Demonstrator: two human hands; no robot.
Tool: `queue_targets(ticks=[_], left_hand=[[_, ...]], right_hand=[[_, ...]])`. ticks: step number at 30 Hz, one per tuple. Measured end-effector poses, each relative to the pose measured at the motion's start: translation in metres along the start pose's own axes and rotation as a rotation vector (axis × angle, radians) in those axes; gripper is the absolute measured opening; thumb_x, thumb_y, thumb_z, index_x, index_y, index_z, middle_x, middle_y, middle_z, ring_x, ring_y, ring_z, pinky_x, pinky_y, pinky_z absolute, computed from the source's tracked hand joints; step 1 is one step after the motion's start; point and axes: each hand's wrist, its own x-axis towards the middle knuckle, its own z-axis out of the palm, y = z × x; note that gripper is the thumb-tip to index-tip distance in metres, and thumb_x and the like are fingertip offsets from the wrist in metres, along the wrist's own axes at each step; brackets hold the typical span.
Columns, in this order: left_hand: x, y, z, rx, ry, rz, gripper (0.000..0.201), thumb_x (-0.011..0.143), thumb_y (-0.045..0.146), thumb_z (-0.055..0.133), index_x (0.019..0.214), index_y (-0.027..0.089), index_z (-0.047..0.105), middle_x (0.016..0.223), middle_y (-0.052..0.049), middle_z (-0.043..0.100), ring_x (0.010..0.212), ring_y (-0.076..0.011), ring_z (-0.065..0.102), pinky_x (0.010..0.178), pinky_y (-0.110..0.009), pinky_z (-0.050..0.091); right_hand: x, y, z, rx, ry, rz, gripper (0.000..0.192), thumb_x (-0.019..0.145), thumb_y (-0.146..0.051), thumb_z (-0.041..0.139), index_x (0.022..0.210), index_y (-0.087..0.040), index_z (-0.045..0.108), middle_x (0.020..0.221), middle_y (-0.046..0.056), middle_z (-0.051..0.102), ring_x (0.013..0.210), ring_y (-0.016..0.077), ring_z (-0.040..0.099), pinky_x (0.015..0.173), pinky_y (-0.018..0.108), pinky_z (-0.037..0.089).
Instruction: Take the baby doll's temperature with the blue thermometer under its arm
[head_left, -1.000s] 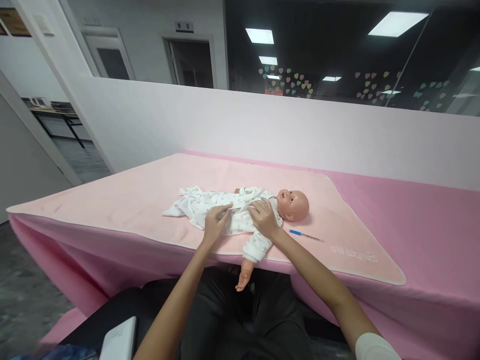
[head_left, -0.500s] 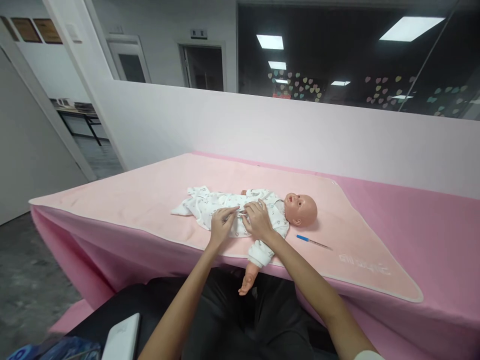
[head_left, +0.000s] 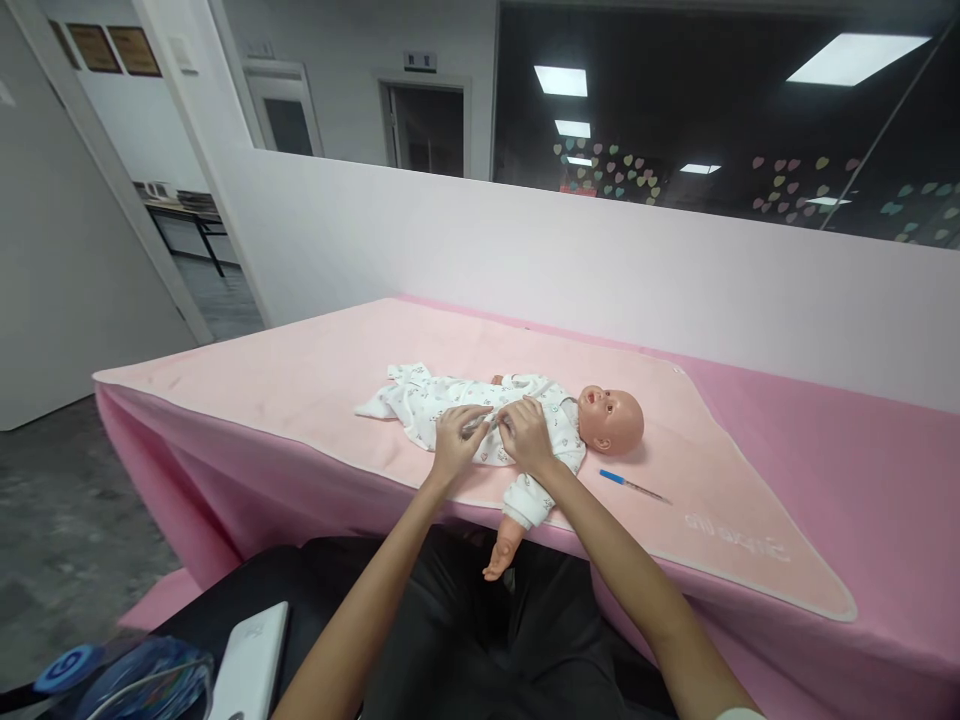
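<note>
— Hands?
— Left hand [head_left: 456, 446] and right hand [head_left: 527, 437] both pinch the front of the baby doll [head_left: 525, 425]'s white romper [head_left: 450, 405].
— Doll's position?
— Supine near the pink blanket [head_left: 300, 380]'s front edge, one arm overhanging; blue pen [head_left: 630, 485] beside its head.

Both bare forearms extended forward from the lower edge of the view and converged toward the middle. Left hand [head_left: 459, 438]: palm down, wrist roughly straight, fingers curled with the tips drawn together as in a light pinch; what lay between the tips could not be resolved. Right hand [head_left: 527, 436]: palm down, knuckles raised, fingers bent with tips pointing toward the left hand. The two sets of fingertips sat just beside each other, nearly touching. A white sleeve edge showed at the right elbow.
</note>
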Motion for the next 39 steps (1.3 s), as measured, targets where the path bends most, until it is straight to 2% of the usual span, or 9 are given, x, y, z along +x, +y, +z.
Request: queue_targets(ticks=[4, 11, 22, 29, 33, 39], left_hand=[[0.001, 0.001, 0.001, 0.044, -0.011, -0.002, 0.024, 0.080, 0.039, 0.052, 0.094, 0.025, 0.065, 0.096, -0.002, 0.065, 0.095, -0.0209, 0.053, 0.087, -0.036, 0.036], [0.000, 0.000, 0.002, 0.058, -0.018, -0.019, 0.021, 0.081, 0.037, 0.052, 0.090, 0.023, 0.065, 0.092, -0.002, 0.066, 0.092, -0.0206, 0.051, 0.086, -0.036, 0.035], [0.000, -0.003, 0.003, 0.032, -0.038, -0.053, 0.022, 0.080, 0.038, 0.052, 0.088, 0.024, 0.066, 0.090, -0.003, 0.065, 0.093, -0.0205, 0.051, 0.088, -0.037, 0.035], [0.002, -0.008, 0.000, -0.068, -0.058, -0.091, 0.021, 0.078, 0.035, 0.051, 0.087, 0.026, 0.068, 0.090, -0.002, 0.065, 0.093, -0.0199, 0.052, 0.088, -0.036, 0.038], [0.002, -0.010, 0.002, -0.095, -0.058, -0.110, 0.017, 0.074, 0.028, 0.052, 0.079, 0.024, 0.068, 0.089, -0.002, 0.065, 0.094, -0.0199, 0.053, 0.089, -0.037, 0.038], [0.001, -0.007, 0.005, -0.008, -0.044, -0.083, 0.019, 0.073, 0.021, 0.046, 0.073, 0.023, 0.065, 0.083, -0.002, 0.063, 0.092, -0.0212, 0.051, 0.093, -0.041, 0.032]], right_hand=[[0.001, -0.001, -0.001, 0.033, -0.001, 0.029, 0.011, 0.085, -0.020, 0.046, 0.081, -0.020, 0.056, 0.080, 0.002, 0.063, 0.083, 0.0156, 0.055, 0.096, 0.036, 0.034], [0.000, 0.003, 0.003, 0.013, 0.058, 0.010, 0.016, 0.086, -0.016, 0.047, 0.084, -0.020, 0.062, 0.082, 0.001, 0.065, 0.082, 0.0152, 0.055, 0.093, 0.035, 0.035], [0.000, 0.003, 0.004, -0.017, 0.033, 0.014, 0.016, 0.083, -0.014, 0.052, 0.082, -0.022, 0.065, 0.079, 0.001, 0.066, 0.081, 0.0162, 0.054, 0.093, 0.037, 0.035], [-0.001, 0.002, 0.003, -0.017, 0.020, 0.037, 0.016, 0.081, -0.013, 0.052, 0.078, -0.022, 0.065, 0.077, 0.000, 0.066, 0.079, 0.0161, 0.053, 0.094, 0.038, 0.034], [-0.001, 0.002, 0.003, -0.017, 0.029, 0.072, 0.014, 0.081, -0.013, 0.053, 0.079, -0.021, 0.064, 0.075, 0.000, 0.066, 0.078, 0.0165, 0.053, 0.091, 0.037, 0.035], [-0.001, 0.001, 0.003, 0.000, 0.033, 0.117, 0.015, 0.083, -0.012, 0.051, 0.078, -0.021, 0.063, 0.074, 0.001, 0.065, 0.078, 0.0170, 0.053, 0.087, 0.035, 0.037]])
